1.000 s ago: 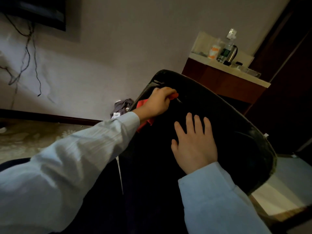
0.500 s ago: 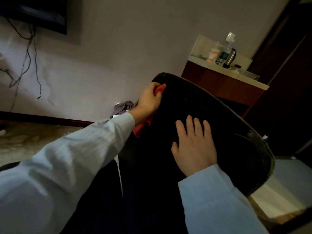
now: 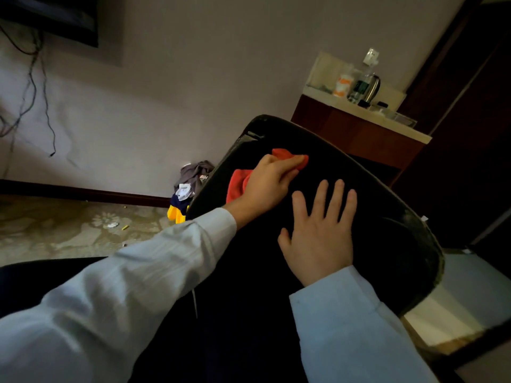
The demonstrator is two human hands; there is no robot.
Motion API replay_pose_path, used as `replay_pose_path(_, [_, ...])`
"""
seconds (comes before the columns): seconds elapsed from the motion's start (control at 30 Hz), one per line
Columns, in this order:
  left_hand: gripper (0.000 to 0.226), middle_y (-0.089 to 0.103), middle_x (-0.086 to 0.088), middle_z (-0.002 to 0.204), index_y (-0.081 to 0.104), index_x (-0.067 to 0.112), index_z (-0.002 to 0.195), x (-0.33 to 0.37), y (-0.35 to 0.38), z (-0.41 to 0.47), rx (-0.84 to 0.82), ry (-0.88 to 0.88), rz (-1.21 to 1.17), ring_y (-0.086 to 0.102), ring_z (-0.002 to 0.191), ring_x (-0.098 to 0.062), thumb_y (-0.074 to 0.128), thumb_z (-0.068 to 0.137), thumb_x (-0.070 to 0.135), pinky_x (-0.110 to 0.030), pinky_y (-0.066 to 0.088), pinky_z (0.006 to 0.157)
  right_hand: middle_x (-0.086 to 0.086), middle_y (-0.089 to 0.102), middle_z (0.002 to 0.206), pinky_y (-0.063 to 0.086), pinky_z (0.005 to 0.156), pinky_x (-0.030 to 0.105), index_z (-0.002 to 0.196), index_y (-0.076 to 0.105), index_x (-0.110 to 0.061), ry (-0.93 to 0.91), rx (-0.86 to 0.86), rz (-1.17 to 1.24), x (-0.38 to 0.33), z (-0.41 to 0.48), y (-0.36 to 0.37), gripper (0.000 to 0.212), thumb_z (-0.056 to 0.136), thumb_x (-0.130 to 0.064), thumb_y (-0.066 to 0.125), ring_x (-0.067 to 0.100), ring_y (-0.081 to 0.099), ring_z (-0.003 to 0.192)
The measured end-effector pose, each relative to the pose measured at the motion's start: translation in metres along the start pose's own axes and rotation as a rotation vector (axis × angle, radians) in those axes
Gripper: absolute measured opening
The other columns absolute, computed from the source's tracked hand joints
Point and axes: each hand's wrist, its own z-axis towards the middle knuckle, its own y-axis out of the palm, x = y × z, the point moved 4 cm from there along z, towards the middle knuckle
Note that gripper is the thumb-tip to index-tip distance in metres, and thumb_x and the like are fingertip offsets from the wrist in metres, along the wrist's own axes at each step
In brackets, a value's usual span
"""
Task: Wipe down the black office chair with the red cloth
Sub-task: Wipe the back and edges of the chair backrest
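The black office chair (image 3: 387, 217) fills the middle and lower right of the view, its curved back tilted toward me. My left hand (image 3: 269, 183) presses the red cloth (image 3: 239, 181) onto the upper part of the chair back, near its top left edge; a fold of the cloth sticks out past my fingertips. My right hand (image 3: 322, 233) lies flat on the chair surface just below and to the right, fingers spread, holding nothing. Both sleeves are light blue.
A pile of clothes (image 3: 190, 181) and a yellow item (image 3: 175, 214) lie on the patterned floor by the wall, left of the chair. A wooden cabinet (image 3: 359, 134) with a kettle (image 3: 370, 87) and cups stands behind the chair. Cables (image 3: 41, 87) hang from a wall screen.
My left hand slid the red cloth from the chair's top left edge rightward and inward across the back. My right hand stayed flat in place.
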Motion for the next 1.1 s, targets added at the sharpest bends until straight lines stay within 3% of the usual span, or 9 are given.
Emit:
replay_pose_path(0.1, [0.034,0.062,0.005,0.117,0.056,0.019,0.129,0.010,-0.008,-0.007,-0.054,0.077,-0.023,0.038,0.088,-0.007,0.049,0.096,0.015,-0.002,0.026,0.078,0.043,0.046,0.123,0.014,0.105,0.059,0.122,0.053,-0.004,0.015,0.124,0.114,0.001,0.000,-0.001,0.081,0.051,-0.032,0.081,0.058,0.040,0.121])
replay_pose_path(0.27, [0.034,0.059,0.014,0.108,0.062,0.018,0.120,0.017,-0.014,-0.032,-0.107,0.158,-0.212,0.040,0.082,0.000,0.043,0.093,0.017,-0.008,0.031,0.080,0.041,0.045,0.127,0.012,0.103,0.060,0.124,0.035,-0.008,-0.037,0.135,0.110,0.001,-0.002,-0.004,0.086,0.054,-0.033,0.079,0.058,0.041,0.120])
replay_pose_path(0.43, [0.033,0.053,0.016,0.123,0.056,0.022,0.126,-0.017,-0.006,-0.083,0.245,-0.079,-0.232,0.042,0.105,-0.003,0.040,0.098,0.023,-0.012,0.028,0.097,0.030,0.053,0.127,0.013,0.103,0.057,0.122,0.054,-0.009,-0.158,0.099,0.078,-0.008,-0.002,-0.005,0.071,0.059,-0.029,0.078,0.052,0.043,0.122])
replay_pose_path(0.53, [0.046,0.038,0.009,0.144,0.040,0.023,0.139,-0.029,0.020,-0.108,0.125,-0.114,-0.172,0.031,0.128,-0.004,0.032,0.096,0.036,-0.012,0.015,0.108,0.023,0.062,0.117,0.026,0.102,0.057,0.109,0.068,-0.007,-0.275,-0.003,0.024,-0.021,-0.007,0.007,0.057,0.058,-0.031,0.080,0.046,0.051,0.118])
replay_pose_path(0.6, [0.048,0.031,0.010,0.146,0.037,0.019,0.142,-0.030,0.023,-0.113,0.108,-0.105,-0.138,0.018,0.134,0.004,0.033,0.097,0.035,-0.012,0.008,0.111,0.024,0.060,0.121,0.034,0.102,0.056,0.116,0.064,-0.006,-0.273,-0.085,-0.019,-0.032,-0.009,0.011,0.062,0.063,-0.036,0.078,0.045,0.050,0.120])
replay_pose_path(0.67, [0.048,0.031,0.011,0.147,0.038,0.021,0.142,-0.042,0.022,-0.118,0.127,-0.139,-0.102,0.019,0.136,0.002,0.032,0.097,0.037,-0.020,0.013,0.113,0.026,0.035,0.145,0.019,0.111,0.056,0.140,0.041,-0.013,-0.256,-0.220,-0.133,-0.042,-0.014,0.013,0.067,0.084,-0.045,0.058,0.045,0.026,0.136])
replay_pose_path(0.77, [0.052,0.034,0.009,0.150,0.035,0.034,0.143,-0.081,0.030,-0.136,0.116,-0.355,-0.036,0.031,0.134,-0.016,0.026,0.094,0.049,-0.036,0.024,0.109,0.020,-0.005,0.156,-0.007,0.112,0.056,0.150,0.007,-0.025,-0.318,-0.286,-0.242,-0.053,-0.019,0.021,0.060,0.097,-0.048,0.024,0.047,-0.011,0.140])
replay_pose_path(0.93, [0.044,0.023,0.018,0.152,0.025,0.046,0.143,-0.129,0.045,-0.178,0.065,-0.739,-0.110,0.026,0.135,-0.023,0.031,0.099,0.044,-0.055,0.021,0.110,0.022,-0.010,0.155,-0.014,0.103,0.062,0.150,0.006,-0.028,-0.317,-0.336,-0.268,-0.067,-0.020,0.031,0.058,0.097,-0.049,0.021,0.050,-0.014,0.137])
replay_pose_path(1.1, [0.049,0.028,0.008,0.151,0.026,0.041,0.144,-0.194,0.067,-0.224,0.080,-1.094,-0.198,0.027,0.137,-0.027,0.024,0.097,0.050,-0.047,0.022,0.107,0.022,-0.011,0.154,-0.008,0.107,0.065,0.149,0.000,-0.028,-0.326,-0.368,-0.315,-0.073,-0.017,0.032,0.061,0.097,-0.052,0.020,0.051,-0.014,0.137])
